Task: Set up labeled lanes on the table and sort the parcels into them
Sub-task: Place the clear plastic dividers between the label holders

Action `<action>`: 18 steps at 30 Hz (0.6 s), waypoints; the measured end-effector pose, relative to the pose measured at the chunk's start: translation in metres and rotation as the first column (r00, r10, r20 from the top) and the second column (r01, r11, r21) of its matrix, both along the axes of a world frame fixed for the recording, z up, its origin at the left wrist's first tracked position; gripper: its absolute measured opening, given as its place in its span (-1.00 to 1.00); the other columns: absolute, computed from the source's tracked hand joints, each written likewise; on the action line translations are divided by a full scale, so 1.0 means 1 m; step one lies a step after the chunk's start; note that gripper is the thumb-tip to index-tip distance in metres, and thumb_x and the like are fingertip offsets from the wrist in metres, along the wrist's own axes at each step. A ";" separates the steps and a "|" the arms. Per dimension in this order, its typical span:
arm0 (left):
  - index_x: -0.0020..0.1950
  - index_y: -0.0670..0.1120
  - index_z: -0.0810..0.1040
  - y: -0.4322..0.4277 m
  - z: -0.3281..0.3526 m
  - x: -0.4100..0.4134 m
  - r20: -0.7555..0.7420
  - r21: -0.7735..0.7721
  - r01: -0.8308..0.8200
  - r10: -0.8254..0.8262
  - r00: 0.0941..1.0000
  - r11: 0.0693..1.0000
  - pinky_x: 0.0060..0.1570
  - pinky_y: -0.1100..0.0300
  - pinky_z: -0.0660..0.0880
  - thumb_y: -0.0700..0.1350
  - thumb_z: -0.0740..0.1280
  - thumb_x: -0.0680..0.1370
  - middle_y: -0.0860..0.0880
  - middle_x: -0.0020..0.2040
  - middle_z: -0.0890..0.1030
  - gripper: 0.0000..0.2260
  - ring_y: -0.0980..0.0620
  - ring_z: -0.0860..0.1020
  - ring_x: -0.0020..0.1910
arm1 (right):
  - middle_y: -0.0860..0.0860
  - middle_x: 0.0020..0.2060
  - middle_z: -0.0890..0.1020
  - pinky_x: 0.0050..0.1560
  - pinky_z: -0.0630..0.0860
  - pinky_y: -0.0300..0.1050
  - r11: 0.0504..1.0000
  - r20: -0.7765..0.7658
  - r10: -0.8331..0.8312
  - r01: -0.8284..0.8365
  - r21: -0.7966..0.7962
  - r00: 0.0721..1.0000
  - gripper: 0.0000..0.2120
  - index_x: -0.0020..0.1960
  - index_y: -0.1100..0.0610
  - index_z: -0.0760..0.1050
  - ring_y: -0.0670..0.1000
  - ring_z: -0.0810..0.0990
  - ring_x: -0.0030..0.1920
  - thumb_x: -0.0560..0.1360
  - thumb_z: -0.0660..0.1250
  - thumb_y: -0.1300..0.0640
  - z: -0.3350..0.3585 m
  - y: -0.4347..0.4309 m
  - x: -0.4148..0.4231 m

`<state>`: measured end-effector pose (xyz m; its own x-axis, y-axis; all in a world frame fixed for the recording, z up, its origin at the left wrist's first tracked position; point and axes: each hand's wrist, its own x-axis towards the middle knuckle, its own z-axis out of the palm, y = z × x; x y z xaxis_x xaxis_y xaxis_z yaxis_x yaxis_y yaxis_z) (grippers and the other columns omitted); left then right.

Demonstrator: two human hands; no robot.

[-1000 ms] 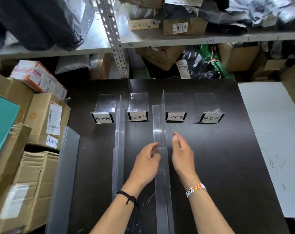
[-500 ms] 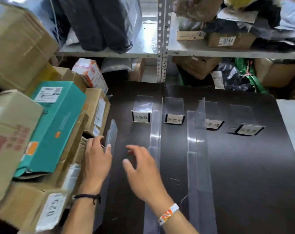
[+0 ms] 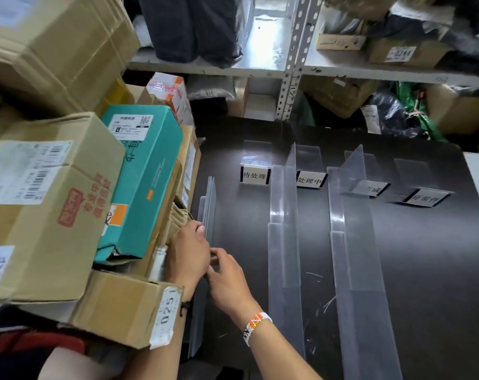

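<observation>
At left edge of tabletop (image 3: 425,283), clear divider (image 3: 208,204) stands on edge against stacked parcels (image 3: 139,182). The left hand (image 3: 189,250) grips it; the right hand (image 3: 228,278) pinches it just beside. Two placed dividers (image 3: 285,242) stand between the label stands (image 3: 255,175).

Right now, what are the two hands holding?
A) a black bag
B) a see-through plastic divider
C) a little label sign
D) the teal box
B: the left hand and the right hand both grip the clear divider, which stands on edge beside the teal box.
</observation>
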<state>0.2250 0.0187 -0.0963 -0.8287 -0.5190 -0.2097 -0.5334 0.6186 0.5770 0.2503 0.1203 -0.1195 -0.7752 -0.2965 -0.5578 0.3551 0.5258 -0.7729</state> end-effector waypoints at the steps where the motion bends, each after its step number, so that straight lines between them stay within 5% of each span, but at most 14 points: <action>1: 0.19 -0.15 0.62 0.001 0.002 0.000 0.006 0.002 -0.002 0.002 1.000 1.000 -0.12 0.09 0.34 -0.15 0.21 0.72 -0.11 -0.02 0.61 -0.79 -0.07 0.46 -0.09 | 0.01 0.31 0.54 0.34 0.52 0.02 1.000 -0.001 -0.019 0.019 -0.006 1.000 -0.63 0.48 0.04 0.45 0.00 0.54 0.31 0.68 0.28 0.09 0.000 0.000 0.001; 7: 0.25 -0.19 0.58 0.002 0.006 0.000 0.033 0.010 -0.007 0.006 0.999 1.000 -0.05 0.09 0.33 -0.17 0.20 0.71 -0.17 0.09 0.62 -0.78 -0.11 0.49 -0.01 | -0.11 0.18 0.63 0.16 0.65 0.20 0.995 0.018 -0.097 0.098 -0.021 0.995 -0.67 0.37 -0.11 0.52 -0.01 0.64 0.13 0.62 0.32 -0.10 0.003 0.001 0.007; 10: 0.21 -0.19 0.59 0.005 0.008 0.000 0.028 -0.009 -0.008 0.009 1.000 1.000 -0.08 0.08 0.35 -0.16 0.22 0.69 -0.21 0.09 0.65 -0.80 -0.19 0.56 0.03 | -0.06 0.18 0.64 0.11 0.61 0.08 0.992 -0.094 -0.026 0.038 0.122 0.995 -0.72 0.32 -0.02 0.51 0.06 0.64 0.13 0.64 0.28 -0.04 0.016 -0.001 0.000; 14: 0.01 -0.17 0.60 0.008 0.013 -0.002 0.064 -0.070 0.028 -0.024 0.998 0.997 -0.21 0.07 0.37 -0.13 0.21 0.68 -0.15 -0.13 0.58 -0.80 -0.12 0.47 -0.20 | 0.16 0.14 0.66 -0.03 0.50 0.06 0.926 -0.114 0.152 -0.101 0.364 0.982 -0.78 0.22 0.14 0.50 0.30 0.63 0.14 0.64 0.21 0.09 0.018 -0.010 -0.002; 18: -0.11 -0.19 0.60 0.008 0.017 -0.002 0.198 -0.147 0.154 -0.124 0.972 0.977 -0.25 0.04 0.47 -0.10 0.27 0.64 -0.18 -0.16 0.62 -0.78 -0.19 0.57 -0.21 | 0.19 0.05 0.68 -0.07 0.52 0.04 0.923 -0.111 0.107 -0.056 0.382 0.988 -0.76 0.07 0.21 0.56 0.31 0.65 0.09 0.68 0.14 0.14 0.015 -0.014 -0.001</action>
